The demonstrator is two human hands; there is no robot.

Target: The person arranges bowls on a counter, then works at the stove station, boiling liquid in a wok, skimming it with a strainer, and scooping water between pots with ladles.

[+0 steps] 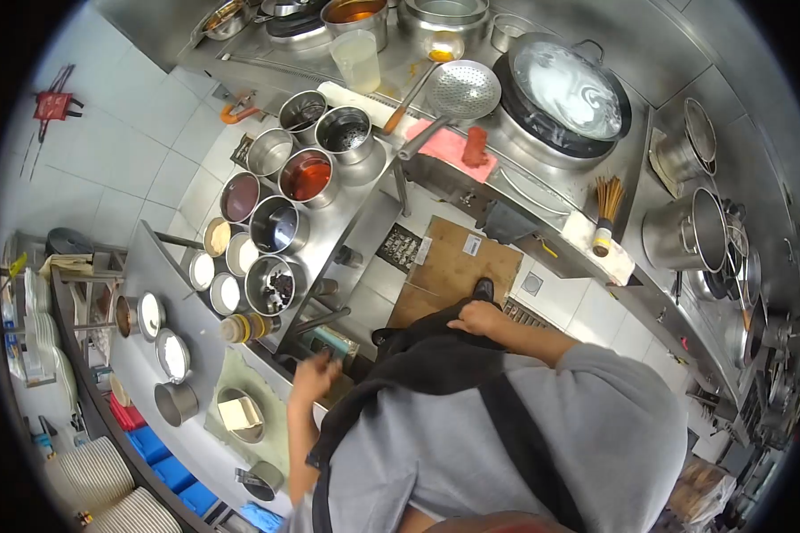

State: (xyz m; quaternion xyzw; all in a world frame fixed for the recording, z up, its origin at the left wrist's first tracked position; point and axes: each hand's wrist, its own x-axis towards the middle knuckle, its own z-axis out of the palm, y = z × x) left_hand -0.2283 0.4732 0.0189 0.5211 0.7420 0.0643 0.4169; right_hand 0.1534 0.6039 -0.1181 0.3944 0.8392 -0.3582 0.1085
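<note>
My left hand (314, 377) is low beside the front edge of the steel counter, close to a drawer or shelf opening; its fingers are slightly smeared, and whether they hold anything is unclear. Nearest to it on the counter are yellow-capped jars (240, 328) and a steel pot with dark bits (276, 284). My right hand (477, 318) hangs in front of my black apron (418, 351), fingers curled in, with nothing visible in it. Below lies a flattened cardboard sheet (462, 262) on the floor, with my shoe (483, 290) at its edge.
Several steel pots of sauces and powders, including a red liquid (307, 180), crowd the counter. A wok of whitish liquid (567, 89), a perforated skimmer (462, 90), a pink cloth (449, 151) and a bamboo brush (608, 209) sit along the range. Stacked plates (93, 475) stand lower left.
</note>
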